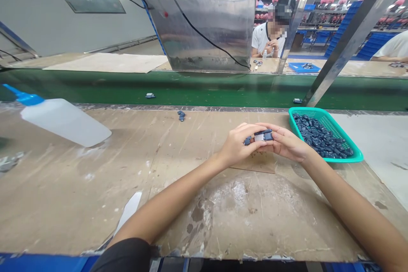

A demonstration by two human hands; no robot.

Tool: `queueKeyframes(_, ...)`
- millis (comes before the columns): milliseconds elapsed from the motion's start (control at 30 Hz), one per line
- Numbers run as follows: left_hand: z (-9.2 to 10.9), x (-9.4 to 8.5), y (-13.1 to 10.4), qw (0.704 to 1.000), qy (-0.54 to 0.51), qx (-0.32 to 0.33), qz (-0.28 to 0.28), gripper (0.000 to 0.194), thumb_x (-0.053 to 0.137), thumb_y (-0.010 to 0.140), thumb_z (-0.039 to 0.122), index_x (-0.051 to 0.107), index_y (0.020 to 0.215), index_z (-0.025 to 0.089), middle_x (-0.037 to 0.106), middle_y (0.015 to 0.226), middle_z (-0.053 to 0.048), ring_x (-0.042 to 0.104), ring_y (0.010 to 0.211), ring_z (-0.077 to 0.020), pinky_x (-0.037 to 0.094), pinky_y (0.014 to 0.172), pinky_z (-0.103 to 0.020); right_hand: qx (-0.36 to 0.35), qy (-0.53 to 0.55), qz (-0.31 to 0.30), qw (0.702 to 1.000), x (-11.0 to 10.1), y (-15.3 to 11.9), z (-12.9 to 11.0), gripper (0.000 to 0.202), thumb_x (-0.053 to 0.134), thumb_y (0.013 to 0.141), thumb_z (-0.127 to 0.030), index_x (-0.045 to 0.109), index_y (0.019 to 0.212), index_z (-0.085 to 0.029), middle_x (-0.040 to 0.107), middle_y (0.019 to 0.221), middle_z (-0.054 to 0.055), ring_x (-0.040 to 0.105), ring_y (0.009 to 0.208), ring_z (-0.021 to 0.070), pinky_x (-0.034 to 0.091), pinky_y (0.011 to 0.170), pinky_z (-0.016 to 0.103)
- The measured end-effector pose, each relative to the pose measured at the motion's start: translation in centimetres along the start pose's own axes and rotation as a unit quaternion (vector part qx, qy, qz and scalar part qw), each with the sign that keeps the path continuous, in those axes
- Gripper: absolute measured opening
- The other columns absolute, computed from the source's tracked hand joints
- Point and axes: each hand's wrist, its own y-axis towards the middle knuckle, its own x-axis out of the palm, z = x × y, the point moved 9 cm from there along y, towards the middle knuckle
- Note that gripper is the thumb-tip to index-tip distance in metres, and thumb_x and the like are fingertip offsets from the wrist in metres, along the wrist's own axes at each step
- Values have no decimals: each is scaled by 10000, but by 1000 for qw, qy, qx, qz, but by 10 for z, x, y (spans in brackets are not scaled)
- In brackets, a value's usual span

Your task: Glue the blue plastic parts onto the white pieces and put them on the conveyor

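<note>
My left hand [237, 142] and my right hand [288, 142] meet in front of me, above a small brown board [258, 163]. Between their fingers is a small dark blue and white piece [264, 136], which both hands grip. Another dark blue bit [247, 140] shows at the fingers of the left hand. Right of my hands stands a green basket [358, 157] full of small dark blue parts [325, 138]. Several loose dark blue parts [181, 115] lie near the far edge of the worktable [95, 204].
A white bottle with a blue nozzle [66, 121] lies on the left. Behind the table runs a green belt [207, 93] carrying small pieces [150, 95]. A slanted metal post [347, 38] rises behind the basket. Across the belt sits a person [263, 38] near a blue tray [296, 68].
</note>
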Motion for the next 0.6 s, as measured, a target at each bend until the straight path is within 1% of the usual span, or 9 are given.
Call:
queueKeyframes(100,7,0,0,999,21,28,-10,220,562,823,209,581,1032,142,662,950,-48,586,822,-135,436,782,-276,-18,32,8,999,2,0,1,482,685,775,-316,478,1203,-239,633,1033,41,612,938,159,480,867,315)
queueKeyframes(200,12,0,0,997,56,52,-10,222,546,839,214,568,1042,128,658,937,-54,568,756,-126,416,754,-286,-41,47,17,998,4,0,1,524,715,745,-303,455,1200,-282,640,932,-2,619,890,145,476,857,304)
queueKeyframes(300,18,0,-2,994,79,72,-2,200,520,853,193,562,1038,127,653,961,-60,551,747,-119,408,740,-283,-54,50,27,997,5,-1,2,560,733,727,-285,434,1199,-313,629,874,-32,618,824,116,478,829,271)
queueKeyframes(367,22,-1,-3,992,91,83,5,192,510,858,181,560,1035,125,650,982,-68,546,768,-123,409,738,-282,-67,52,25,996,7,-1,0,524,727,734,-282,438,1169,-326,627,846,-46,612,778,96,481,794,242)
queueKeyframes(467,28,-3,-4,988,122,93,24,188,506,862,183,561,1030,120,649,982,-81,533,777,-132,413,714,-285,-91,46,6,995,15,-4,-6,410,702,765,-272,463,1093,-324,628,788,-59,599,711,68,476,736,196)
queueKeyframes(600,38,-6,-7,979,149,129,50,213,517,850,159,539,1058,117,642,988,-94,512,768,-132,429,685,-280,-106,30,-6,994,25,-6,-14,307,684,783,-251,505,1030,-287,626,783,-59,600,707,59,474,724,179)
